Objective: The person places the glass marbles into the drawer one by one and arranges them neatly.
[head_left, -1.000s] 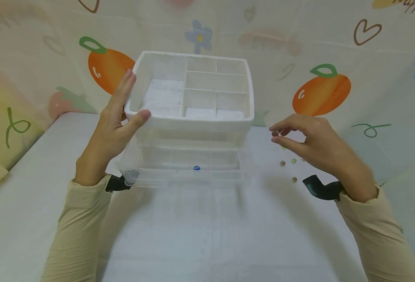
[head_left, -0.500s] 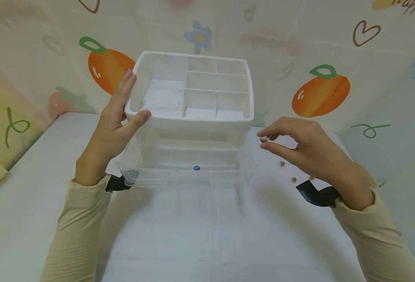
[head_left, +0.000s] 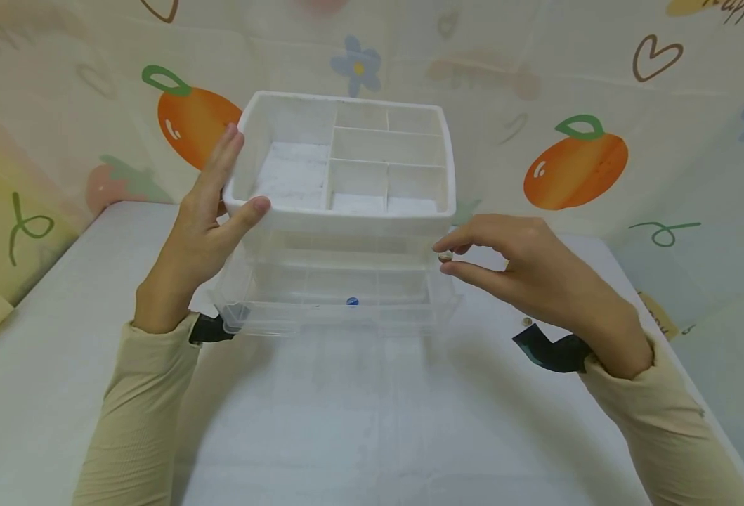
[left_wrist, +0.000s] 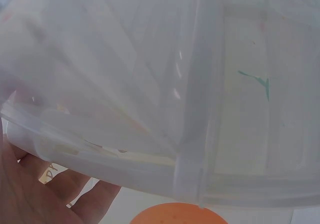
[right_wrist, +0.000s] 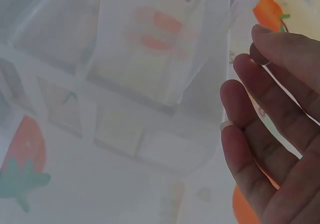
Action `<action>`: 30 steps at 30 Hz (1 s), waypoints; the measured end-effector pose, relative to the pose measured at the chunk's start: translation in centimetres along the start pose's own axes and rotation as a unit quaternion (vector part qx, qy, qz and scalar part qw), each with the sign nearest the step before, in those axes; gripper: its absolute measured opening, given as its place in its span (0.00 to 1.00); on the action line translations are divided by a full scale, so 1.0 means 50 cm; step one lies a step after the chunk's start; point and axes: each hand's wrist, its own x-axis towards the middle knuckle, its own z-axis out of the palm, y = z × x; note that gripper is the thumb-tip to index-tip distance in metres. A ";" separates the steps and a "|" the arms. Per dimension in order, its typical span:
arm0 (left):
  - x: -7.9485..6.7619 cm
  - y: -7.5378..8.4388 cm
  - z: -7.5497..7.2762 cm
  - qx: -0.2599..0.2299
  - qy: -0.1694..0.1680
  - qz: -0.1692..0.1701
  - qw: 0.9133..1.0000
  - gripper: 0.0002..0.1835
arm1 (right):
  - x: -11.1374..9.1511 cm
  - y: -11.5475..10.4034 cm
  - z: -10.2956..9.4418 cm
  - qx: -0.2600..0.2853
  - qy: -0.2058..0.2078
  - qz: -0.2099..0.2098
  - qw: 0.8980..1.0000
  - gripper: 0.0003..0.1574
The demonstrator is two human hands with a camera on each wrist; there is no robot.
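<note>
A white storage box (head_left: pixel 346 223) with a divided top tray stands at mid-table. Below the tray, a clear drawer (head_left: pixel 340 323) is pulled out toward me; a small blue disc (head_left: pixel 353 301) lies in it. My left hand (head_left: pixel 197 232) holds the box's left front corner, thumb on the front rim and fingers along the left side. Between thumb and index finger, my right hand (head_left: pixel 530 267) pinches a small brownish round disc (head_left: pixel 445 257), near the drawer's right edge. That disc looks dark and flat in the right wrist view, where the right hand's other fingers (right_wrist: pixel 245 159) are slightly bent.
A small round disc (head_left: pixel 527 322) lies on the white tablecloth (head_left: pixel 378 429), beside the right wrist. Black straps (head_left: pixel 551 349) show at both wrists. Behind the box hangs a patterned curtain (head_left: pixel 498 84) with printed oranges.
My right hand has moved left and slightly down with the pinched disc, from over the loose discs to the drawer's right side. The left hand, box and blue disc have stayed put.
</note>
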 end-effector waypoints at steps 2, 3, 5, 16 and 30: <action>0.000 0.001 -0.001 0.000 0.000 -0.003 1.000 0.40 | 0.005 -0.002 0.004 -0.005 -0.007 0.000 1.000 0.21; 0.000 0.001 -0.001 0.000 0.000 -0.004 1.000 0.40 | 0.008 -0.003 0.006 -0.007 -0.012 -0.001 1.000 0.20; 0.000 0.002 -0.002 0.001 -0.002 -0.009 1.000 0.39 | 0.013 -0.004 0.010 -0.010 -0.022 0.001 1.000 0.19; 0.001 0.002 0.000 0.001 0.000 -0.006 1.000 0.40 | 0.037 -0.015 0.034 0.004 -0.091 0.033 0.995 0.14; 0.001 0.003 -0.002 0.004 -0.005 -0.006 1.000 0.39 | 0.061 -0.019 0.060 0.020 -0.172 0.085 0.981 0.11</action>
